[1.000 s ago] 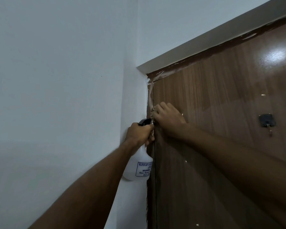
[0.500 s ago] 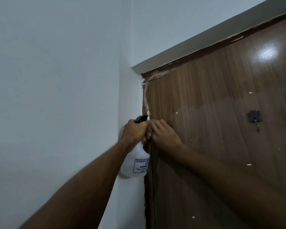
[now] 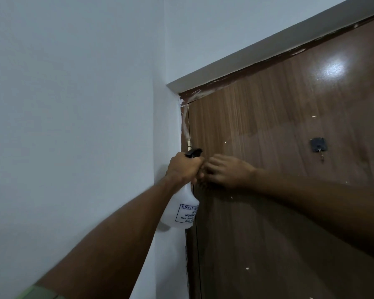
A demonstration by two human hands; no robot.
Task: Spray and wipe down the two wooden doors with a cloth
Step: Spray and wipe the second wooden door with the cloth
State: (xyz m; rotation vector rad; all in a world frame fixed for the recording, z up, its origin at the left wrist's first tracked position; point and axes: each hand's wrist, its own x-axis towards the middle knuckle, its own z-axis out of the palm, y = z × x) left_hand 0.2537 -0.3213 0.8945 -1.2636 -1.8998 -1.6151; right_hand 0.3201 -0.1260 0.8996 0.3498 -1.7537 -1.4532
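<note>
Left hand [image 3: 185, 169] grips the neck of a white spray bottle [image 3: 181, 209], fingers curled round it just under the black trigger head [image 3: 194, 152]; the bottle hangs upright below the fist, its blue-printed label facing the camera, partly cut off by the door edge. Bottle sits at the hinge side of the wooden door [image 3: 279, 130], over the seam between door and white wall [image 3: 73, 104]. Right hand [image 3: 227, 171] lies at 3 o'clock from the left hand, nearly touching it, knuckles toward the camera, fingers bent against the door face; blurred, so cannot tell whether it holds a cloth or anything else. Right forearm crosses the door from 4 o'clock. Door is brown wood-grain laminate with a glare patch at 1 o'clock and scattered pale flecks on its face. Dark brown frame [image 3: 235, 77] along the top edge shows white paint smears near the upper left corner. Small dark hook [image 3: 317, 145] is fixed to the door at 3 o'clock from the hands, well apart. Metal hinge [image 3: 189, 143] shows just above the trigger head. Green sleeve edge [image 3: 37, 293] at 7 o'clock.
</note>
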